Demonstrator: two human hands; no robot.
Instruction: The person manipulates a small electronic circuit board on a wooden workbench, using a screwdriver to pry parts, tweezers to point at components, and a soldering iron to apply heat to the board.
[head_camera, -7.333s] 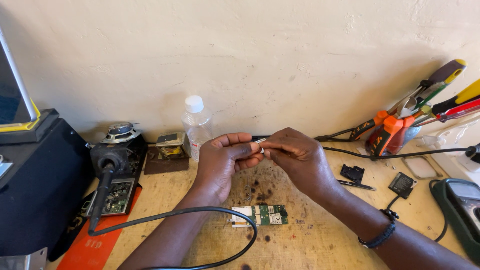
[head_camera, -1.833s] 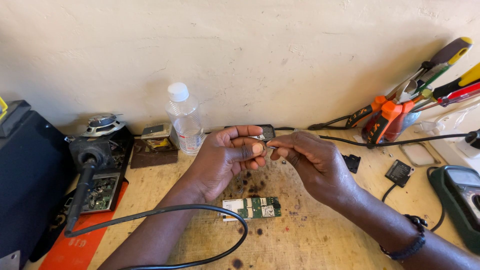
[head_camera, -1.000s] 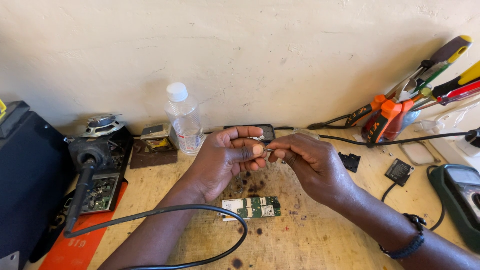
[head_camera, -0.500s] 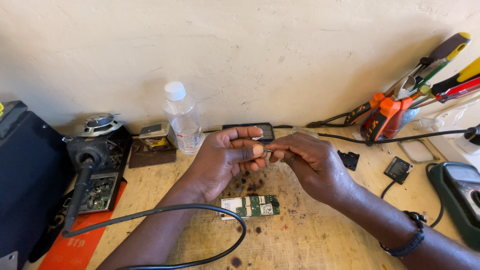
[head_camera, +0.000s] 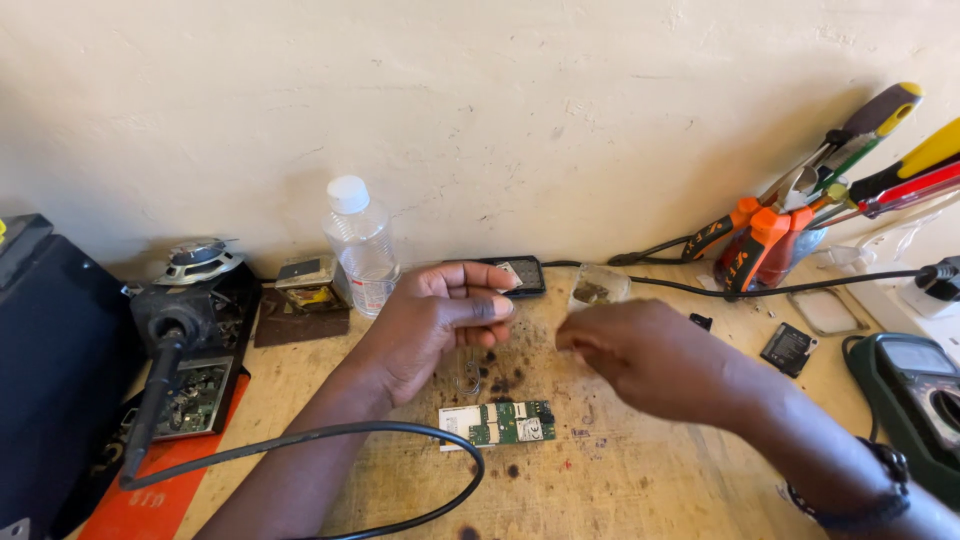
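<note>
Solder wire (head_camera: 470, 372) now hangs from the left hand (head_camera: 440, 320) alone, above the desk (head_camera: 640, 480).
Left fingers pinch its top over the circuit board (head_camera: 497, 424); the right hand (head_camera: 650, 355) has pulled away, blurred, fingers loosely curled, apparently empty.

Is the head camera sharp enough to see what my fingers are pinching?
Head view: right hand is motion-blurred; left hand is sharper, but whatever it pinches is too small to make out; circuit board is crisp; light is even, without glare.
</note>
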